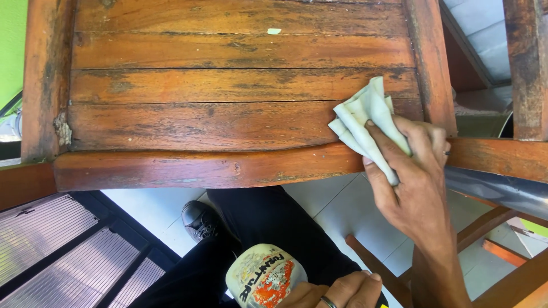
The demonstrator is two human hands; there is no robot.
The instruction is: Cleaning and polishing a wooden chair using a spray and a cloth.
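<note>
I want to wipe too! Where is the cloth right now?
In the head view, the pale cloth is at the right side, pressed by the right hand onto the wooden slats near the seat's front right corner.

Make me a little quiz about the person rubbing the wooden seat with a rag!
1. True or false: the right hand presses a pale cloth onto the wooden seat.
2. What does the left hand hold? A) a hammer B) a worn spray can C) a brush
3. Fill in: below the seat's front edge you can see a black ____ on the tiled floor.

Key: 1 true. 2 B. 3 shoe.
</note>
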